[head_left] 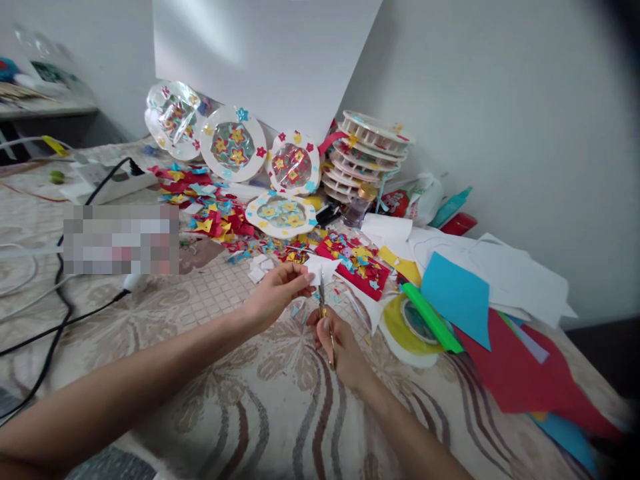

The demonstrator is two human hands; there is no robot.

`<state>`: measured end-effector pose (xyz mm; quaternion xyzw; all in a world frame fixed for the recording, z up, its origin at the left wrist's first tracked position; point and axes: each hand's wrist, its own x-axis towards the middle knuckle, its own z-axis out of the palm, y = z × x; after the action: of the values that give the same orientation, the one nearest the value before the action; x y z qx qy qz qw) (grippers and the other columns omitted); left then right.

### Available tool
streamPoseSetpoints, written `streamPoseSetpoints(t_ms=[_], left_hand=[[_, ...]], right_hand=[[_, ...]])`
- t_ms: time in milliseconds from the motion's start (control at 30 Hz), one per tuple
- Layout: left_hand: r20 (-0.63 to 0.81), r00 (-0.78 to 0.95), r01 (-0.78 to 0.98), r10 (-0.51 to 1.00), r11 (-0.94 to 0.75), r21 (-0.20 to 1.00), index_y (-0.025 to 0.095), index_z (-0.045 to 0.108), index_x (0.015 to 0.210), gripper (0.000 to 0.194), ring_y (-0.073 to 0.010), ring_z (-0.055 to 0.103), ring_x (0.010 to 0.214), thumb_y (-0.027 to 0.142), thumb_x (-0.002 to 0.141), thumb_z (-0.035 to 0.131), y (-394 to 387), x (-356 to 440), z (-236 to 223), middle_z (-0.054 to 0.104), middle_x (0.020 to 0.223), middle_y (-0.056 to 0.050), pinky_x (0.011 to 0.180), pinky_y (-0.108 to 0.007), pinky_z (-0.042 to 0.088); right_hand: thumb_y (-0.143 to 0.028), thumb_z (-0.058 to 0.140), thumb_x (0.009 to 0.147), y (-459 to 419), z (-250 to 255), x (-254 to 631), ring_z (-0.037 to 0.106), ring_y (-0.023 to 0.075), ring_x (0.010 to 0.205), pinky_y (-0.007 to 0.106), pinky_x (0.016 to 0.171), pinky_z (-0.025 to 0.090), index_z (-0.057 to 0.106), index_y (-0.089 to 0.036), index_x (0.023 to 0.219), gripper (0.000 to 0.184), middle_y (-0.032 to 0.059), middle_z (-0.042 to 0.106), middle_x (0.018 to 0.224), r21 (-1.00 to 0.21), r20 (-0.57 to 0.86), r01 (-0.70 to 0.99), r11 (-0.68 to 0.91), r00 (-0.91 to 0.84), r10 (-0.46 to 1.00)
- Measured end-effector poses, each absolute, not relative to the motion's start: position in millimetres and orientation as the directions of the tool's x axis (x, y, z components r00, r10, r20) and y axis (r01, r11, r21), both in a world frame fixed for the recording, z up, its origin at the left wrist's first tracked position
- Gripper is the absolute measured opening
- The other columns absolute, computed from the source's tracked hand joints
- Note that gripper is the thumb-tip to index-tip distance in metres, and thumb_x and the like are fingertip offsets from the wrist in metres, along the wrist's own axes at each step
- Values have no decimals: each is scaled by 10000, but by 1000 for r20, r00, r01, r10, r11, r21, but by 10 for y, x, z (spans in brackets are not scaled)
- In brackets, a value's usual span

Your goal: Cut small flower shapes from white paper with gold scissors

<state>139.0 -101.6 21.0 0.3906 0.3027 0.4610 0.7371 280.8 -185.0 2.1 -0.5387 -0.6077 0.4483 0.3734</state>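
Between the fingertips of my left hand (285, 288) is a small piece of white paper (315, 272). My right hand (343, 343) grips a pair of gold-handled scissors (322, 303), fingers through the handles. The blades point away from me and meet the paper's edge; how far they are spread is too small to tell. Just left of the paper lie small white paper pieces (260, 268) in a little heap. Behind it, red, yellow and blue foam scraps (220, 220) are spread over the cloth. A red sheet (383, 283) bearing small foam cut-outs lies to the right.
Decorated round paper frames (233, 143) lean against a white board (260, 60). A stack of white rings (367, 157) stands beside a glass jar (357, 207). At right lie a green cutter (433, 320), a tape roll (420, 317) and coloured sheets (457, 293). Black cables (65, 300) run along the left.
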Motion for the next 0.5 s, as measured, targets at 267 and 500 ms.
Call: streamPoseSetpoints(t_ms=[267, 500], left_hand=[[-71, 378, -415, 923, 237, 878, 140, 579, 801, 288, -79, 582, 641, 304, 662, 771, -1015, 1397, 195, 605, 738, 17, 663, -228, 461], [-66, 374, -429, 925, 235, 872, 138, 575, 786, 286, -73, 577, 616, 291, 652, 776, -1007, 1392, 209, 599, 715, 20, 638, -219, 459]], right_hand=[[-656, 309, 872, -1842, 13, 2785, 365, 120, 563, 252, 541, 320, 465, -202, 764, 492, -46, 375, 613, -954, -20, 301, 17, -122, 992], [-715, 376, 807, -1835, -60, 2731, 348, 103, 475, 241, 462, 325, 397, -219, 697, 509, -62, 343, 555, -977, -69, 204, -56, -58, 996]])
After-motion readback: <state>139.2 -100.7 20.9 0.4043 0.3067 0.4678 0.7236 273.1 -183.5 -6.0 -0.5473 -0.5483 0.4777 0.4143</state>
